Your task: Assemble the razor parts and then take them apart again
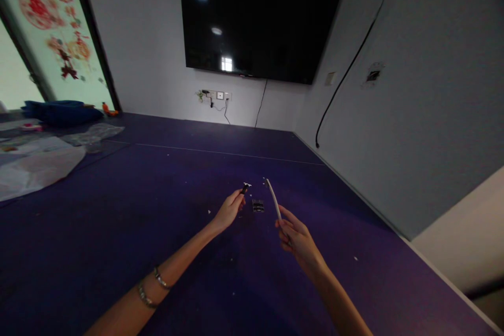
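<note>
My left hand (231,208) is closed around a small black-handled tool (244,188) with a pale, T-shaped end. My right hand (294,233) grips a slim white toothbrush (274,201) near its lower end; the brush slants up to the left, its dark bristles facing left. The two held things are apart. Between and below them, a small dark rectangular object (258,206) lies on the purple surface (177,241), touched by neither hand. Its kind is too small to make out. Tiny white bits are scattered around it.
A television (260,16) hangs on the far wall above sockets (219,95) with cords. A black cable (346,71) dangles along the right wall. Clear plastic wrapping (94,134), a white sheet (43,165) and a dark blue cloth bundle (61,113) lie at the left.
</note>
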